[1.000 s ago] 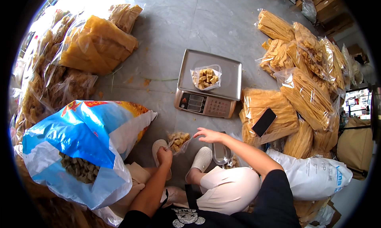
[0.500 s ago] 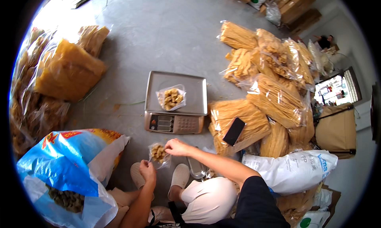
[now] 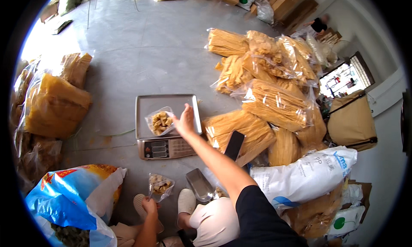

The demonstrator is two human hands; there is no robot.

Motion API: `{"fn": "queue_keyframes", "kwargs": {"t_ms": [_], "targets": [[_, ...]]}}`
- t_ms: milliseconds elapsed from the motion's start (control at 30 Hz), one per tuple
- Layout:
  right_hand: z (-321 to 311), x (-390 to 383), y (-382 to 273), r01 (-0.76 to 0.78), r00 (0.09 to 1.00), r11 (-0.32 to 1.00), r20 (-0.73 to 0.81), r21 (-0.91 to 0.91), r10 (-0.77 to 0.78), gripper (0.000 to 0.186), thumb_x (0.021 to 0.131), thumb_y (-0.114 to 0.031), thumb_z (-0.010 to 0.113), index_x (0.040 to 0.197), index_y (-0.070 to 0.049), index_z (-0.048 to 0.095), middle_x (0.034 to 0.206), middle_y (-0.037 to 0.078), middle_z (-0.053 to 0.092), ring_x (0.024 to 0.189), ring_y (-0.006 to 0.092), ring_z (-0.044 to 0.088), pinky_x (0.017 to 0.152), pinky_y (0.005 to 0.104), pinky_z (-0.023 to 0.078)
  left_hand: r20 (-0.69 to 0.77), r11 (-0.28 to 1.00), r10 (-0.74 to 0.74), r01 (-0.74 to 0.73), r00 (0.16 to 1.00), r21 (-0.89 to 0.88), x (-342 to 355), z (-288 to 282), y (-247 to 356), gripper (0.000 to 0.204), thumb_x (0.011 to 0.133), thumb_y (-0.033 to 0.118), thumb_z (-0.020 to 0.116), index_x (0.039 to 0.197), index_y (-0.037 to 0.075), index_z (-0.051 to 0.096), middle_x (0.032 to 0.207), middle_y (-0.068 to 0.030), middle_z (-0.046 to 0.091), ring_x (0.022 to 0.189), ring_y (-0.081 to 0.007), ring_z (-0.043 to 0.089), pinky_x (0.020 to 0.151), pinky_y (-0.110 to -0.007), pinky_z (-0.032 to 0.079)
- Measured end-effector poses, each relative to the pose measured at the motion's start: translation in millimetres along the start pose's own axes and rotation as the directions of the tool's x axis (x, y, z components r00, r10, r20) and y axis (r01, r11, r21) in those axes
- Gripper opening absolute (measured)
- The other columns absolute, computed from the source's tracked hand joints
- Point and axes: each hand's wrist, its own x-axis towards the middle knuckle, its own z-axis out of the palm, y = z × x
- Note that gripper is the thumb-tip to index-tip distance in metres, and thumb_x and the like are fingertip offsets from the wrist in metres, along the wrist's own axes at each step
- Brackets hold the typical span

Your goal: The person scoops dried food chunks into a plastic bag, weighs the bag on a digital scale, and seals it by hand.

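Observation:
My left hand [image 3: 149,205] is closed on the edge of a small clear plastic bag [image 3: 161,185] with brown chunks in it, held low above the floor by my feet. My right hand [image 3: 184,121] reaches over the steel pan [image 3: 146,104] of a digital scale [image 3: 178,147]. Its fingers are stretched out, with the thumb apart and close by the edge of a second clear bag of brown chunks [image 3: 161,123]. That bag rests on the pan; whether the thumb touches it, I cannot tell.
Several clear bags of yellow dried sticks [image 3: 274,103] are piled on the right, with a black phone [image 3: 234,144] on one. A metal scoop [image 3: 199,184] lies near my feet. To the left are a blue sack [image 3: 68,195] and large bags of amber sheets [image 3: 56,105].
My right hand has left the bag in my left hand and moved out to the bag on the scale pan. The left hand still holds its bag. The whole view has shifted.

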Motion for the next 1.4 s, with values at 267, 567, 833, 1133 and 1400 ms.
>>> {"fn": "queue_keyframes", "kwargs": {"t_ms": [267, 567, 833, 1133, 1400], "targets": [[4, 4, 10, -0.404, 0.903, 0.822, 0.316, 0.401, 0.290, 0.023, 0.093, -0.005, 0.045, 0.104, 0.001, 0.064, 0.066, 0.009, 0.063, 0.050, 0.0112, 0.059, 0.041, 0.0230, 0.047, 0.065, 0.989, 0.143, -0.141, 0.988, -0.034, 14, -7, -13, 0.035, 0.093, 0.016, 0.048, 0.126, 0.008, 0.052, 0.068, -0.0098, 0.060, 0.042, -0.0180, 0.054, 0.036, -0.030, 0.045], [2, -5, -4, -0.111, 0.885, 0.987, 0.441, -0.114, 0.150, 0.075, 0.087, -0.030, 0.057, 0.143, 0.000, 0.017, 0.121, 0.028, 0.053, 0.103, 0.0352, 0.060, 0.085, 0.0386, 0.052, 0.085, 0.957, 0.255, -0.239, 0.963, -0.166, -23, 7, 33, 0.038, 0.096, 0.015, 0.041, 0.133, 0.011, 0.047, 0.067, -0.0094, 0.059, 0.041, -0.0146, 0.052, 0.037, -0.029, 0.047], [-15, -2, 9, -0.336, 0.929, 0.711, 0.341, 0.617, 0.143, 0.028, 0.092, 0.000, 0.040, 0.113, 0.005, 0.058, 0.080, 0.014, 0.065, 0.061, 0.0163, 0.065, 0.050, 0.0255, 0.055, 0.167, 0.929, 0.231, -0.166, 0.958, -0.330, -41, 17, 81, 0.040, 0.097, 0.017, 0.038, 0.137, 0.014, 0.041, 0.105, -0.0145, 0.060, 0.058, -0.0209, 0.064, 0.045, -0.030, 0.054], [-181, -40, 32, -0.268, 0.962, 0.710, 0.223, 0.652, 0.158, 0.027, 0.095, -0.004, 0.043, 0.117, 0.005, 0.055, 0.092, 0.012, 0.063, 0.075, 0.0155, 0.064, 0.063, 0.0250, 0.054, 0.302, 0.737, 0.441, -0.149, 0.845, -0.660, -66, 58, 204, 0.044, 0.098, 0.025, 0.038, 0.139, 0.011, 0.033, 0.119, -0.0178, 0.055, 0.079, -0.0287, 0.068, 0.059, -0.031, 0.059], [-226, -114, 59, -0.282, 0.958, 0.687, 0.159, 0.669, 0.237, 0.027, 0.096, -0.008, 0.043, 0.117, 0.004, 0.055, 0.087, 0.009, 0.063, 0.070, 0.0125, 0.061, 0.062, 0.0251, 0.054, 0.399, 0.760, 0.296, 0.039, 0.868, -0.648, 2, 111, 224, 0.049, 0.098, 0.019, 0.037, 0.144, 0.018, 0.019, 0.129, -0.0185, 0.046, 0.094, -0.0320, 0.063, 0.073, -0.036, 0.057]]}}
